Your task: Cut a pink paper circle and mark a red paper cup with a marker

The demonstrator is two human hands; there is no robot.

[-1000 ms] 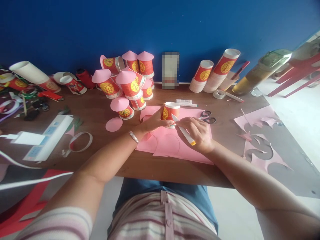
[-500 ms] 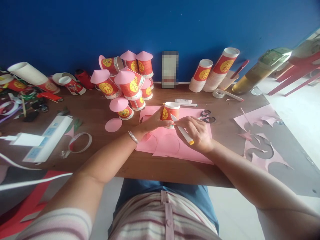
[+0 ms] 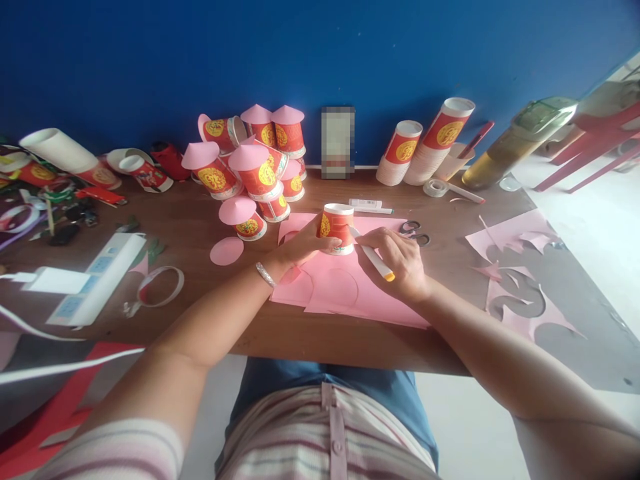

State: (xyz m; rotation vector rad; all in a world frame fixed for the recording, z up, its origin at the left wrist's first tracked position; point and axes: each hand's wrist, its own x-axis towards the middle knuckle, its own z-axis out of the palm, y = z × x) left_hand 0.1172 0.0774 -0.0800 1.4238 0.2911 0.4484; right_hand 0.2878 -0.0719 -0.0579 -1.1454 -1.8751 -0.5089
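Note:
A red and white paper cup (image 3: 338, 219) with a yellow emblem stands upright over pink paper (image 3: 370, 293), held at its left side by my left hand (image 3: 309, 241). My right hand (image 3: 397, 261) is closed around a white marker (image 3: 374, 260) with a yellow end cap. The marker's tip is at the right side of the cup; whether it touches is too small to tell. Pencil-like circle outlines show on the pink paper. A white capped marker (image 3: 365, 204) and black-handled scissors (image 3: 414, 232) lie behind and to the right.
Cups with pink cone tops (image 3: 250, 163) cluster at the back left, near a pink disc (image 3: 227, 251). Cup stacks (image 3: 403, 150) and a tape roll (image 3: 435, 189) stand back right. Pink scraps (image 3: 530, 313) lie right; a power strip (image 3: 100, 277) lies left.
The marker and my right hand have shifted slightly right, and the tip has moved from the cup's front to its right side. The cup has moved slightly left.

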